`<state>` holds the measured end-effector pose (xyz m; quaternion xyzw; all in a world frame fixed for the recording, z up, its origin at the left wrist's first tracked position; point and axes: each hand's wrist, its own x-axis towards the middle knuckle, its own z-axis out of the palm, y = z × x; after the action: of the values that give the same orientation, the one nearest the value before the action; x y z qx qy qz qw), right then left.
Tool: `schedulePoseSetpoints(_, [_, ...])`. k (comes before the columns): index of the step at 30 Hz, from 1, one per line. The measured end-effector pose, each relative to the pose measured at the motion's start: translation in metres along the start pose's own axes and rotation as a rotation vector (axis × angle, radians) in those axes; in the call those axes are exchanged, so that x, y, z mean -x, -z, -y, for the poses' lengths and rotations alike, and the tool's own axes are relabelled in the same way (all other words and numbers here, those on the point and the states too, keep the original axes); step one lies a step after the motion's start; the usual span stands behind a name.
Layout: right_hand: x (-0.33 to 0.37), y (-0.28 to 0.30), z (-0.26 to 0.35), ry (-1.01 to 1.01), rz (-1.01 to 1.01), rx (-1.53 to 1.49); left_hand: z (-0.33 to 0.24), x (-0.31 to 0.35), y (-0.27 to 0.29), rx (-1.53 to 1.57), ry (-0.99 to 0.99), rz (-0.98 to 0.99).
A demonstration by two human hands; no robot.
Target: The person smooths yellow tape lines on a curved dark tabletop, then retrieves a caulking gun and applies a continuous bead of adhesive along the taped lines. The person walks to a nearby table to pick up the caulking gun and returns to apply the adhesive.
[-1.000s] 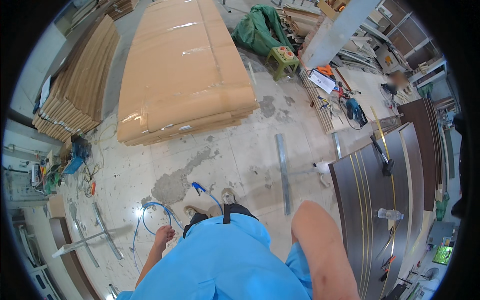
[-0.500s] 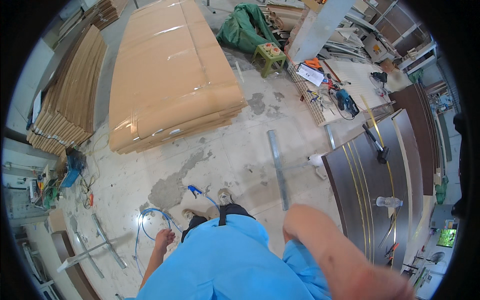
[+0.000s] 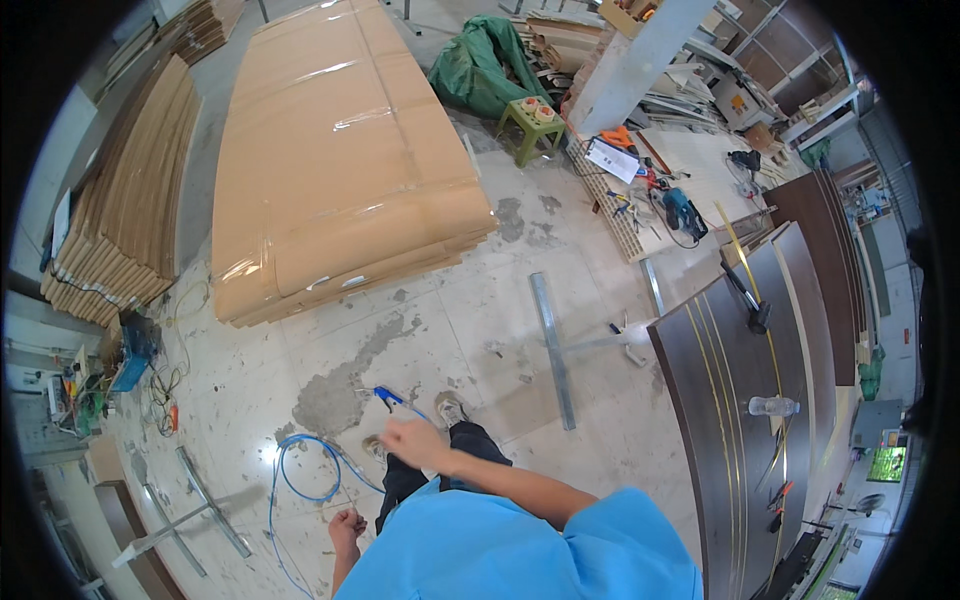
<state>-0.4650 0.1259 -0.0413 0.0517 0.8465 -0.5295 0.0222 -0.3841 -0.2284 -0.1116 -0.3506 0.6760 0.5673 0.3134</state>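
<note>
My right arm reaches across my blue shirt. My right hand (image 3: 415, 446) is smeared by motion, and its fingers cannot be made out. Just beyond it in the picture is a blue air blow gun (image 3: 388, 397), low down near my shoes; whether the hand touches it I cannot tell. A blue air hose (image 3: 283, 478) lies coiled on the floor to the left and runs toward the blow gun. My left hand (image 3: 347, 525) hangs low beside my leg, its fingers curled closed, with nothing visible in them.
A large cardboard-wrapped stack (image 3: 345, 180) lies ahead. Dark panels (image 3: 725, 400) at right carry a hammer (image 3: 759, 318) and a plastic bottle (image 3: 774, 406). A metal bar (image 3: 552, 350) lies between. Back right, a blue power tool (image 3: 684, 214) rests near a green stool (image 3: 530, 130).
My right arm has swung from the lower right across my body, bringing the hand near the blow gun. The left hand has shifted slightly right and lower. The view has moved a little.
</note>
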Motion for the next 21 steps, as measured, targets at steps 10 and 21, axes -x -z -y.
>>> schedulePoseSetpoints(10, [-0.042, -0.078, -0.003, 0.173, -0.049, 0.212, -0.042, -0.038, 0.030, 0.178, -0.134, 0.089])
schedulePoseSetpoints(21, [-0.058, -0.160, 0.021, -0.448, -0.188, -0.456, -0.164, -0.023, 0.152, 0.378, -0.503, 0.156])
